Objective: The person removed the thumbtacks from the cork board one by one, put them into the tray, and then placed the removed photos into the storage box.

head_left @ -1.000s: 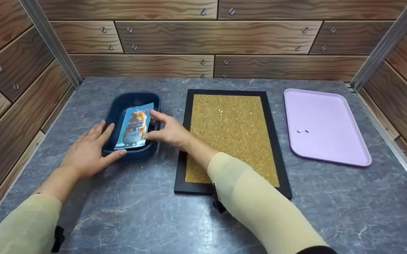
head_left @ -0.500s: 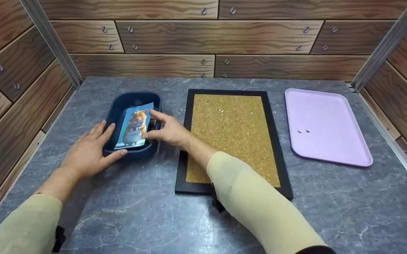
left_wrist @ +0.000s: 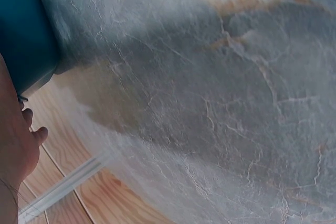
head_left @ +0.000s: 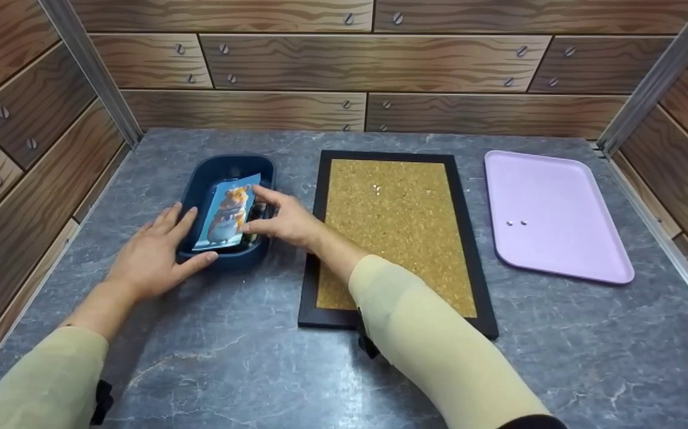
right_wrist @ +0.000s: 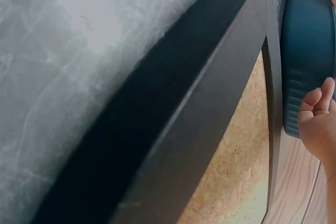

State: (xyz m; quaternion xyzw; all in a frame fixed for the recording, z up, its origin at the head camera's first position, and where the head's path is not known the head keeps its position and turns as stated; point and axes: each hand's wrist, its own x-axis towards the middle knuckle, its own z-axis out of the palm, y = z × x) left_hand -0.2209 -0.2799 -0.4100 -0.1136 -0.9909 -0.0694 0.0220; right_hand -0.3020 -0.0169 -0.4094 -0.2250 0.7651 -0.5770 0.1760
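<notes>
A glossy picture card [head_left: 222,223] with a cartoon hamster on a blue ground lies slanted in a dark blue bin [head_left: 234,262] at the left in the head view. My right hand [head_left: 287,220] reaches over the bin's right side and holds the card's right edge with thumb and forefinger. Its other fingers are mostly hidden. Beside the bin, my left hand [head_left: 150,256] rests on the left rim with fingers spread, thumb along the near corner. Small dark items [head_left: 257,211] show under the card's right edge.
A black-framed cork board [head_left: 391,226] lies in the middle, partly under my right forearm. To its right is a lilac tray [head_left: 558,220] with two small silvery pieces [head_left: 517,223] on it. Several shiny bits [head_left: 377,189] dot the cork. Wood-patterned walls [head_left: 368,62] enclose the table.
The card's right edge has shifted slightly left, so more of the dark items beneath shows. Both hands stay almost where they were; the head view has shifted a little.
</notes>
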